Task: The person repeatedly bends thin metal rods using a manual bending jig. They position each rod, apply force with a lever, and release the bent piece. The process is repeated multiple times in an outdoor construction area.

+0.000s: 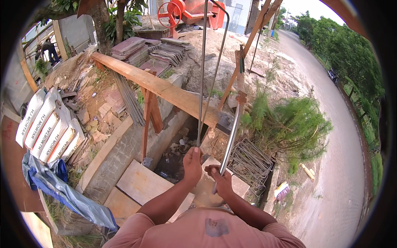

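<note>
Curling tight, your left fingers wrap the lower end of a thin steel rod, which rises almost straight up, bends over near the top of the view and comes back down as a second leg just to its right. Your left hand closes fully around that rod, thumb side up, just above the dark trench. Beside it, nearly touching, your right hand grips a shiny metal pipe, fingers folded round its lower part; the pipe's bottom end pokes out below your fist. The pipe slants up and to the right, where its top meets a rusty fitting on an upright post.

Both the rod and the pipe cross in front of a long wooden beam that runs from upper left down to the middle on a reddish trestle. A bundle of straight rods lies slanted under that beam. To the right of your hands sits a stack of bent wire stirrups, and a green bush spreads just above them. Flat boards cover the ground under your left forearm. Well to the left, white sacks lean in a row above a blue tarp. Far up the slope stand stacked tiles and a red mixer.
</note>
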Action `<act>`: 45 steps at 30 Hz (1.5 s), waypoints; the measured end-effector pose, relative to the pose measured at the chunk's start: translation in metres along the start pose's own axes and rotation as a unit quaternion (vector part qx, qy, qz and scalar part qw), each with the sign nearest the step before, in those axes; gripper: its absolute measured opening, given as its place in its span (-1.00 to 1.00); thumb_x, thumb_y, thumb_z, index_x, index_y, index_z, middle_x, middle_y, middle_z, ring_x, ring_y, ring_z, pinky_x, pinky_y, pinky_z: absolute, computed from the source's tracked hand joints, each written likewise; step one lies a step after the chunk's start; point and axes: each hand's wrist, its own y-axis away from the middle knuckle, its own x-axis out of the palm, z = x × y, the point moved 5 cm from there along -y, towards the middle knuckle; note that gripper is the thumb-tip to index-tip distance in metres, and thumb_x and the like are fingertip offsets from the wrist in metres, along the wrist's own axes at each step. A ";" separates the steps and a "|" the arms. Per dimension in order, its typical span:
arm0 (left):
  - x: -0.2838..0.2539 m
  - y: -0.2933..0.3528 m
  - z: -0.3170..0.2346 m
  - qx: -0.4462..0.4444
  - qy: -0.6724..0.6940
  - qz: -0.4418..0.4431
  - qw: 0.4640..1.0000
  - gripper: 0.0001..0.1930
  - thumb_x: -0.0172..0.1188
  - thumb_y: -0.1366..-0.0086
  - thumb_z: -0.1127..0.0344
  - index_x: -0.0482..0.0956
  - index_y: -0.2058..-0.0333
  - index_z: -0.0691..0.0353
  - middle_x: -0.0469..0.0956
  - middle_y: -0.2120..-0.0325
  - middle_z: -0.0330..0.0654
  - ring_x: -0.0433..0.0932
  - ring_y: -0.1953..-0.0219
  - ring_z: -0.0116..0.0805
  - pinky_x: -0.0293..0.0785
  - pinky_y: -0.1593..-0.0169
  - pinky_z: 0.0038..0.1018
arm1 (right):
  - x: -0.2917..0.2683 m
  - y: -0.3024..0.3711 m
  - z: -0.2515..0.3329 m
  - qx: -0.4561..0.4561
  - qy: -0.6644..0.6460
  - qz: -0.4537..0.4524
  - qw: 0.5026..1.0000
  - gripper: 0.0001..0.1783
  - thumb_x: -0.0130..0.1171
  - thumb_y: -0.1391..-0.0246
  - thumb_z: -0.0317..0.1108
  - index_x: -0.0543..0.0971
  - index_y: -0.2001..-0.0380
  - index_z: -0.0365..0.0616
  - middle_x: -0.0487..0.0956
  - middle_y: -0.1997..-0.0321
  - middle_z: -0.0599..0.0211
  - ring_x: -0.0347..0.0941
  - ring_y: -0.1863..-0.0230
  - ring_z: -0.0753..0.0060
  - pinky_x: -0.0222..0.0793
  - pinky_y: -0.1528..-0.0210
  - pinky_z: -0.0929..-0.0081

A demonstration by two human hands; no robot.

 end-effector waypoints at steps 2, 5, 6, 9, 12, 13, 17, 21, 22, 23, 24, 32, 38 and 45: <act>0.030 -0.015 -0.012 0.050 -0.011 0.025 0.998 -0.64 -0.08 -0.46 0.07 0.36 0.48 0.15 0.18 0.71 -0.43 0.08 0.68 -0.68 -0.01 0.61 -0.62 | 0.011 -0.008 -0.001 -0.002 -0.087 0.018 0.996 -0.71 0.09 -0.25 -0.33 0.50 0.08 -0.34 0.58 0.13 0.19 0.52 0.05 0.31 0.39 -0.12 0.34; 0.074 -0.023 -0.010 0.083 -0.006 0.083 0.993 -0.63 -0.12 -0.47 0.07 0.34 0.48 0.17 0.20 0.68 -0.41 0.12 0.64 -0.65 0.03 0.57 -0.62 | -0.016 -0.025 0.016 -0.065 -0.008 -0.033 0.997 -0.69 0.08 -0.23 -0.37 0.48 0.03 -0.35 0.58 0.17 0.28 0.50 0.16 0.49 0.41 0.08 0.50; 0.077 -0.018 -0.015 0.093 -0.007 0.097 0.991 -0.62 -0.13 -0.48 0.07 0.34 0.48 0.17 0.20 0.67 -0.40 0.13 0.63 -0.64 0.05 0.56 -0.62 | -0.016 -0.029 0.021 -0.082 0.025 -0.035 0.996 -0.67 0.07 -0.22 -0.39 0.47 0.00 -0.36 0.57 0.18 0.28 0.50 0.19 0.54 0.41 0.15 0.53; 0.089 0.000 -0.011 0.037 0.022 0.144 0.989 -0.65 -0.14 -0.48 0.09 0.33 0.45 0.17 0.26 0.57 -0.37 0.20 0.51 -0.64 0.15 0.43 -0.62 | -0.010 -0.029 0.025 -0.105 -0.067 -0.068 0.990 -0.74 0.10 -0.20 -0.38 0.52 0.10 -0.31 0.55 0.29 0.39 0.46 0.28 0.63 0.37 0.26 0.61; 0.088 0.012 -0.018 0.088 -0.135 0.161 0.974 -0.75 -0.01 -0.42 0.17 0.42 0.16 0.27 0.43 0.44 -0.23 0.41 0.34 -0.47 0.32 0.22 -0.56 | -0.034 -0.021 0.021 -0.145 -0.026 -0.103 0.984 -0.87 0.09 -0.22 -0.38 0.56 0.28 -0.21 0.52 0.40 0.49 0.42 0.34 0.69 0.31 0.32 0.64; 0.089 0.015 -0.033 0.178 -0.249 0.157 0.939 -0.72 0.03 -0.39 0.19 0.43 0.09 0.28 0.46 0.41 -0.19 0.45 0.30 -0.40 0.36 0.17 -0.53 | -0.040 -0.018 0.025 -0.157 -0.027 -0.115 0.980 -0.86 0.11 -0.21 -0.37 0.56 0.31 -0.21 0.49 0.44 0.51 0.38 0.38 0.70 0.26 0.37 0.65; 0.071 0.047 -0.113 0.203 -0.331 0.257 0.885 -0.71 0.16 -0.22 0.37 0.51 0.10 0.36 0.54 0.22 0.06 0.56 0.20 0.02 0.49 0.11 -0.31 | -0.068 -0.001 0.022 -0.159 0.015 -0.155 0.975 -0.81 0.15 -0.16 -0.32 0.52 0.45 -0.21 0.43 0.53 0.51 0.28 0.46 0.68 0.17 0.42 0.61; 0.030 -0.007 -0.230 0.459 -0.351 0.026 0.816 -0.73 0.00 -0.31 0.33 0.51 0.12 0.37 0.52 0.19 -0.04 0.49 0.12 -0.25 0.35 -0.01 -0.37 | -0.097 0.013 0.007 -0.144 0.042 -0.131 0.980 -0.76 0.18 -0.12 -0.28 0.45 0.51 -0.18 0.38 0.54 0.50 0.25 0.48 0.65 0.17 0.40 0.57; 0.029 -0.035 -0.252 0.476 -0.370 0.004 0.797 -0.69 0.01 -0.33 0.28 0.48 0.05 0.35 0.50 0.10 -0.05 0.47 0.04 -0.21 0.33 -0.05 -0.33 | -0.107 0.017 0.003 -0.139 0.041 -0.135 0.980 -0.76 0.17 -0.12 -0.28 0.44 0.52 -0.17 0.37 0.55 0.50 0.24 0.48 0.64 0.16 0.41 0.57; 0.026 -0.064 -0.270 0.492 -0.372 -0.011 0.787 -0.62 0.02 -0.34 0.22 0.42 -0.04 0.32 0.46 0.01 -0.03 0.42 -0.06 -0.18 0.31 -0.11 -0.29 | -0.110 0.016 0.002 -0.137 0.035 -0.128 0.982 -0.76 0.17 -0.12 -0.29 0.43 0.53 -0.16 0.37 0.55 0.50 0.23 0.49 0.63 0.16 0.41 0.56; 0.031 -0.088 -0.291 0.500 -0.405 0.000 0.766 -0.55 0.01 -0.36 0.16 0.35 -0.12 0.29 0.39 -0.07 0.01 0.34 -0.16 -0.14 0.27 -0.17 -0.27 | -0.112 0.014 0.002 -0.136 0.030 -0.122 0.983 -0.76 0.17 -0.11 -0.29 0.42 0.54 -0.15 0.36 0.55 0.50 0.22 0.49 0.63 0.15 0.41 0.56; 0.105 -0.210 -0.324 0.384 -0.503 0.114 0.765 -0.38 -0.03 -0.33 -0.23 0.51 0.18 0.35 0.53 0.33 0.11 0.52 0.21 0.04 0.39 0.12 -0.23 | -0.143 0.006 -0.002 -0.131 0.101 -0.141 0.976 -0.73 0.21 -0.09 -0.24 0.44 0.56 -0.14 0.35 0.60 0.57 0.21 0.52 0.71 0.09 0.47 0.63; 0.156 -0.218 -0.299 0.366 -0.590 0.161 0.701 -0.34 0.09 -0.25 -0.25 0.54 0.57 0.39 0.41 0.73 0.00 0.42 0.61 -0.10 0.36 0.40 -0.24 | -0.196 -0.038 -0.026 -0.077 0.173 -0.169 0.967 -0.68 0.22 -0.12 -0.15 0.52 0.53 -0.18 0.44 0.57 0.52 0.30 0.48 0.67 0.20 0.41 0.60; 0.248 -0.184 -0.313 0.389 -0.448 0.263 0.761 -0.47 0.21 -0.23 -0.17 0.58 0.46 0.30 0.39 0.56 -0.37 0.30 0.43 -0.56 0.27 0.32 -0.54 | -0.234 -0.130 0.022 -0.136 0.141 -0.219 0.956 -0.58 0.24 -0.11 -0.07 0.64 0.23 -0.27 0.59 0.34 0.41 0.40 0.32 0.58 0.29 0.19 0.52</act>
